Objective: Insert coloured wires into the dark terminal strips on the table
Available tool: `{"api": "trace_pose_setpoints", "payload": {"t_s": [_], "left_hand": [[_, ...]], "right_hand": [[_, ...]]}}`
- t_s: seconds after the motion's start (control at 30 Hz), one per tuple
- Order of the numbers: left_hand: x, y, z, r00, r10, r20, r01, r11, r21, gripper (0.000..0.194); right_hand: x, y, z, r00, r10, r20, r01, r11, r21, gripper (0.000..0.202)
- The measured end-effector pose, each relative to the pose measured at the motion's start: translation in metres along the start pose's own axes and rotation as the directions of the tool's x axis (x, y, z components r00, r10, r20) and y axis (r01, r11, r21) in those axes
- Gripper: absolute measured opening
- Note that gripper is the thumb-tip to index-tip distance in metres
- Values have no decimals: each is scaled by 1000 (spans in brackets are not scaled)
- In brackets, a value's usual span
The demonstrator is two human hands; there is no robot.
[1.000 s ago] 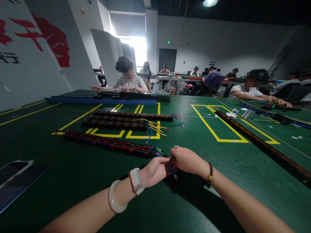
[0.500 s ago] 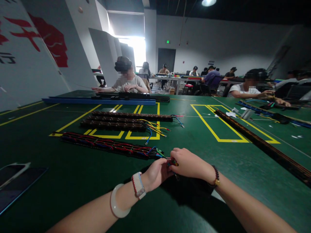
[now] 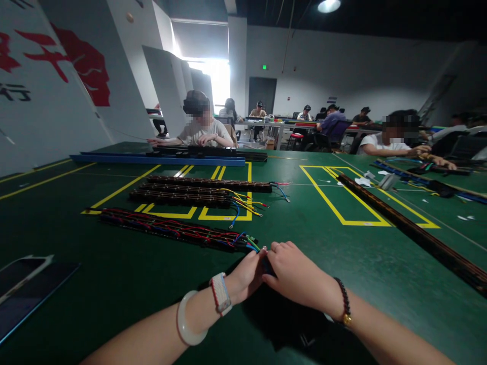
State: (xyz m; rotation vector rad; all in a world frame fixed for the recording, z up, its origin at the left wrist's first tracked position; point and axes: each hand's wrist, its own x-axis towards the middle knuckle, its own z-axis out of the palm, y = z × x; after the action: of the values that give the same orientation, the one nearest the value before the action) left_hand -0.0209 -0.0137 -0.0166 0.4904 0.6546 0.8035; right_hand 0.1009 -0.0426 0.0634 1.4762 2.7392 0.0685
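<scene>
A long black strip (image 3: 171, 229) with red and blue wires along its top lies slantwise on the green table. From its right end, green and blue wires (image 3: 252, 244) run into my left hand (image 3: 246, 278), whose thumb and fingers are closed on them. Curled over the same bundle is my right hand (image 3: 294, 271), pressed against the left fingertips. The wire ends are hidden between both hands. Just beyond lie several similar dark strips (image 3: 182, 195), with yellow and blue leads (image 3: 243, 203) ending in ring terminals.
A long dark strip (image 3: 411, 228) crosses the right side of the table (image 3: 304, 203). Flat dark glossy panels (image 3: 34, 289) lie at the left. Blue and black rails (image 3: 160, 159) line the far edge, where a person (image 3: 207, 126) sits. Another person (image 3: 395, 142) works at the right.
My right hand has turned further over the wires, and its fingers now cover the coloured ends that showed before. The camera view has shifted slightly.
</scene>
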Motion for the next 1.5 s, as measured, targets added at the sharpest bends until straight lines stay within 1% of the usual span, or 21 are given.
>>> {"api": "trace_pose_setpoints", "payload": {"t_s": [0.07,0.17,0.27,0.33,0.37,0.43,0.5,0.57,0.67,0.77,0.9,0.97,1.1,1.17,1.23,1.33,1.43,1.5], "left_hand": [[-1,0,1,1000,-8,-10,8,1000,15,8],[-4,2,4,997,-6,-77,8,1000,22,7],[-4,3,6,991,3,-130,-7,999,-31,11],[-3,3,5,993,3,-119,-12,997,-71,12],[-3,2,5,994,1,-107,-9,997,-74,12],[-1,2,3,996,2,-91,-6,999,-47,12],[0,1,2,996,21,-87,-22,1000,-8,13],[-1,0,2,996,39,-86,-39,999,5,14],[-2,0,3,996,21,-88,-22,1000,-11,14],[-2,3,3,996,-13,-84,11,1000,-30,12],[-2,7,1,999,-47,-23,45,996,-72,7],[-2,8,1,998,-53,-19,51,994,-101,6],[-2,7,1,999,-35,-29,32,995,-91,6],[-3,7,1,999,-30,-27,28,997,-71,5],[-4,7,2,999,-34,-27,32,997,-66,2],[-6,8,4,999,-22,-38,19,997,-68,11],[-7,9,7,998,-20,-52,19,1000,-23,24],[-8,9,8,998,-32,-57,33,999,17,30]], "right_hand": [[1,-5,3,1000,24,-14,-24,999,-31,31],[3,-8,5,998,58,-29,-59,996,-67,29],[3,-8,0,993,106,-60,-109,992,-56,22],[2,-6,-6,983,167,-71,-168,986,-18,20],[1,-6,-8,978,202,-55,-202,979,3,21],[-1,-4,-12,969,244,37,-245,969,36,28],[-3,-2,-13,962,226,151,-239,968,75,32],[-3,2,-12,957,183,224,-213,970,119,31],[1,11,-14,951,144,274,-189,971,144,30],[9,23,-23,937,124,328,-173,977,125,30],[23,35,-39,891,115,440,-174,980,96,35],[30,39,-45,873,104,477,-166,982,88,37],[43,48,-46,843,94,530,-143,988,51,36],[48,54,-42,842,114,527,-144,989,17,33],[53,62,-37,865,131,485,-137,990,-24,31],[59,72,-25,907,116,406,-80,991,-104,28],[66,77,-10,938,-21,347,83,982,-167,19],[72,77,1,947,-137,289,203,956,-211,20]]}}
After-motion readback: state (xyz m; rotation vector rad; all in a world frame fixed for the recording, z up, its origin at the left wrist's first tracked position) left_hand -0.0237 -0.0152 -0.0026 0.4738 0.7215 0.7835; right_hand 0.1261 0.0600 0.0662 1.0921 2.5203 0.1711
